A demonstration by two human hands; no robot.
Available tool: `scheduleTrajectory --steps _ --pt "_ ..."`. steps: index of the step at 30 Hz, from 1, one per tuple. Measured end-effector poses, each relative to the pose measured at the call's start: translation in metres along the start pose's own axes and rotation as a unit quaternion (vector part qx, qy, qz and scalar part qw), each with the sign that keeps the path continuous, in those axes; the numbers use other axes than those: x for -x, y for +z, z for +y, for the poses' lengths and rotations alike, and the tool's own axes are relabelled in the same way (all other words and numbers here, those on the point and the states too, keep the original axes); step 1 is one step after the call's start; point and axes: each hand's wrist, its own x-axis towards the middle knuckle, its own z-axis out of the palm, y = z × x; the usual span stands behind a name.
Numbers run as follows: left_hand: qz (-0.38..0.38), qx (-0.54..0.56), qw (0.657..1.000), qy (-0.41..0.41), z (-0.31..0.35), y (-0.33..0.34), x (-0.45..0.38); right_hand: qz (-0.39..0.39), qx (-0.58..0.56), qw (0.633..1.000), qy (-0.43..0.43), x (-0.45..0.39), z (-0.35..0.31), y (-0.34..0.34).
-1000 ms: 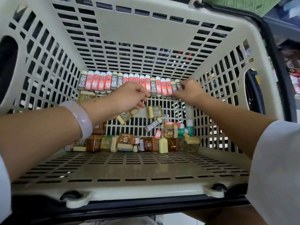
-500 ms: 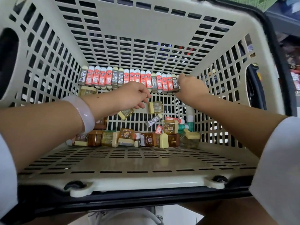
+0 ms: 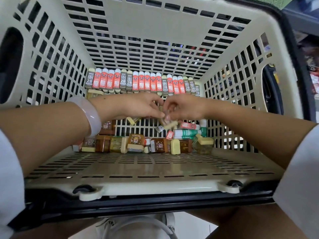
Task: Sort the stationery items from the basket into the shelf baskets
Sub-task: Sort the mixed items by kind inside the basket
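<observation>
— Both hands have come off the far row since a moment ago and now meet over the middle of the basket [image 3: 51,75], haven't they?

— Yes. Earlier the right hand [image 3: 185,107] was at the right end of that row of erasers [image 3: 141,81] and the left hand [image 3: 138,106] was just below it; now their fingertips touch, nearer the camera.

— What are they holding?

— The right hand's curled fingers pinch a small clear box with a cream lid [image 3: 168,122], tilted, lid end lowest. The left hand's fingers are bent and meet it at the same spot; whether they grip that box too, I cannot tell. A similar cream-lidded piece [image 3: 133,120] shows just under the left hand, but whether it is held or lying on the floor is unclear.

— And the rest of the stationery?

— The red and grey "2B" erasers stand side by side along the far wall. Amber and brown little boxes [image 3: 136,144] lie jumbled along the near wall, with green and white tubes [image 3: 187,132] to their right.

— Anything on the arms?

— A pale bangle [image 3: 92,116] on the left wrist, white sleeves [image 3: 300,169] at both edges.
</observation>
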Motion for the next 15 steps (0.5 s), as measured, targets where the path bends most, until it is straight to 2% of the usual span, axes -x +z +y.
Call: scheduleTrajectory --steps 2,3,4,5,7,8,10,13,15 --pt "0.032 -0.007 0.999 0.001 0.000 0.000 -0.003 0.057 -0.219 0.974 0.012 -0.001 -0.001 -0.007" --pt "0.063 -0.044 0.997 0.003 -0.001 -0.002 -0.004 0.076 -0.246 0.966 0.023 -0.003 0.001 -0.010" --pt "0.092 -0.113 0.989 0.006 -0.002 -0.006 -0.005 0.094 -0.190 0.977 0.037 -0.003 0.004 -0.011" --pt "0.116 -0.186 0.976 0.009 -0.005 -0.011 -0.006 0.096 -0.062 0.992 0.053 -0.003 0.009 -0.011" --pt "0.147 -0.265 0.953 0.006 -0.011 -0.022 -0.007 0.024 0.188 0.978 0.084 -0.001 0.019 -0.007" --pt "0.157 -0.275 0.948 -0.002 -0.014 -0.026 -0.007 -0.037 0.252 0.962 0.099 0.001 0.024 -0.003" --pt "0.163 -0.288 0.943 -0.032 -0.018 -0.032 -0.008 -0.115 0.305 0.939 0.114 0.001 0.029 0.008" --pt "0.134 -0.338 0.928 -0.085 -0.024 -0.032 -0.007 -0.108 0.327 0.934 0.100 -0.002 0.034 0.016" --pt "0.143 -0.409 0.897 -0.093 -0.027 -0.032 -0.005 -0.099 0.302 0.944 0.088 -0.004 0.035 0.016"
